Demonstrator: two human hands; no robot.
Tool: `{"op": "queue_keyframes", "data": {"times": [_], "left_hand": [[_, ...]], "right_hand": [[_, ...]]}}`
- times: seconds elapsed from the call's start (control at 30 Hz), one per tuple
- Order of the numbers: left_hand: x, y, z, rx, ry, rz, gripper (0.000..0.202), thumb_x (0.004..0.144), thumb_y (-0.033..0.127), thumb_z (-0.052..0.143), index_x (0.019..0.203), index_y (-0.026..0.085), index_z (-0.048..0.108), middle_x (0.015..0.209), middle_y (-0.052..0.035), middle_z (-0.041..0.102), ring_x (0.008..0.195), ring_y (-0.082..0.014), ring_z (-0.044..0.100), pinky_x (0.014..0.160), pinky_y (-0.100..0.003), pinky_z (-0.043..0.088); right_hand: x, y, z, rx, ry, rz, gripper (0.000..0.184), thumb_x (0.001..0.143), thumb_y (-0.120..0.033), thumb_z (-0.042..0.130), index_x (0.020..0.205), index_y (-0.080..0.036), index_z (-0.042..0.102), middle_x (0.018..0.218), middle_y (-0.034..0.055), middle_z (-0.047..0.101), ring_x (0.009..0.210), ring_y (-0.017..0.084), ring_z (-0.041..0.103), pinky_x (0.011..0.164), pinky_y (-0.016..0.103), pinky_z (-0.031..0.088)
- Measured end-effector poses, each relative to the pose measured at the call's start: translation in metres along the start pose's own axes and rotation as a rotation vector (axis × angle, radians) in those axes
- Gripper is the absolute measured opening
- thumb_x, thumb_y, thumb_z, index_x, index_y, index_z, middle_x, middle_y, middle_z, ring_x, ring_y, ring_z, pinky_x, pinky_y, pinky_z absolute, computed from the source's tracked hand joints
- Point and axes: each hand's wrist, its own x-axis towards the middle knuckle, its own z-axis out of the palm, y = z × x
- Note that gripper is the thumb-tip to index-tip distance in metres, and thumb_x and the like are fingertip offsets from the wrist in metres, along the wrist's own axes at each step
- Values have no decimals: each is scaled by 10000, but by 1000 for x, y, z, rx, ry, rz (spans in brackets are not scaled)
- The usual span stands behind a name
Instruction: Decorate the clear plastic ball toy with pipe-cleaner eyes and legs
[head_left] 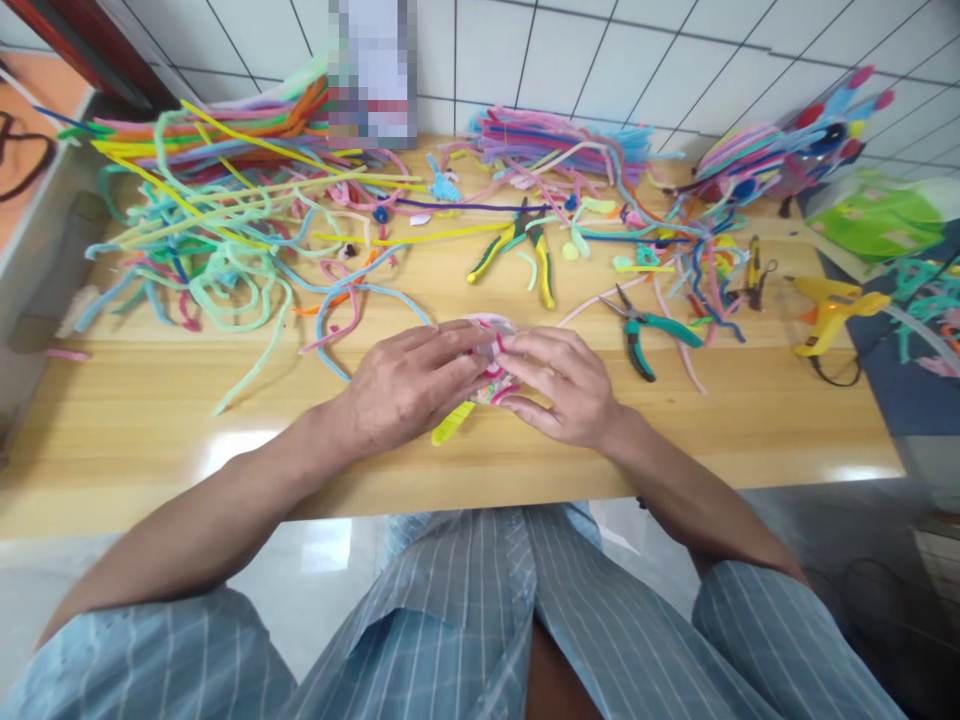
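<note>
My left hand (409,385) and my right hand (559,385) meet over the middle of the wooden table (150,430). Both have their fingers closed on a small pipe-cleaner piece (491,375) with pink, white and red fuzzy loops. A yellow-green strand (452,424) sticks out from under my left hand toward the table's front edge. Most of the piece is hidden beneath my fingers.
Loose pipe cleaners (225,230) in several colours cover the back of the table. Yellow-handled pliers (517,250) and teal-handled pliers (646,330) lie beyond my hands. A yellow glue gun (829,312) rests at the right edge. Finished pipe-cleaner flowers (780,150) stand at the back right.
</note>
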Motion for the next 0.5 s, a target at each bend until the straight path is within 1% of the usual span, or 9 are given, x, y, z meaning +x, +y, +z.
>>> {"op": "queue_keyframes", "data": {"times": [0.13, 0.27, 0.33, 0.4, 0.5], "left_hand": [[-2, 0, 0, -72, 2, -22, 169, 1081, 264, 651, 1221, 182, 700, 1362, -142, 786, 1260, -260, 780, 1033, -380, 669], [-1, 0, 0, -55, 6, -11, 156, 1073, 264, 669, 1204, 181, 683, 1354, -143, 790, 1243, -262, 788, 1023, -375, 673], [-1, 0, 0, -48, 24, -9, 190, 1068, 275, 684, 1222, 166, 662, 1321, -149, 801, 1214, -259, 800, 1002, -359, 677], [0, 1, 0, -63, 32, -25, 223, 1068, 295, 691, 1235, 153, 647, 1272, -147, 816, 1189, -249, 809, 992, -343, 675], [-1, 0, 0, -76, 8, -71, 230, 1084, 352, 668, 1221, 168, 657, 1257, -136, 822, 1167, -227, 814, 983, -320, 668]], "right_hand": [[0, 0, 4, 24, 23, -41, 468, 998, -337, 774, 1439, -222, 669, 1329, 133, 782, 1267, 298, 722, 1022, 504, 654], [0, 1, 7, 26, 26, -41, 430, 1003, -337, 770, 1412, -236, 683, 1327, 126, 783, 1270, 300, 723, 1007, 510, 663], [1, 1, 7, 17, 37, -50, 409, 1007, -329, 765, 1398, -232, 689, 1320, 123, 786, 1256, 288, 728, 1008, 497, 665], [2, 1, 8, 4, 50, -62, 408, 1003, -316, 772, 1387, -204, 687, 1299, 132, 792, 1233, 274, 734, 1019, 476, 665], [4, 0, 8, 7, 54, -68, 416, 1001, -303, 774, 1385, -171, 681, 1277, 147, 801, 1218, 270, 740, 1036, 470, 658]]}}
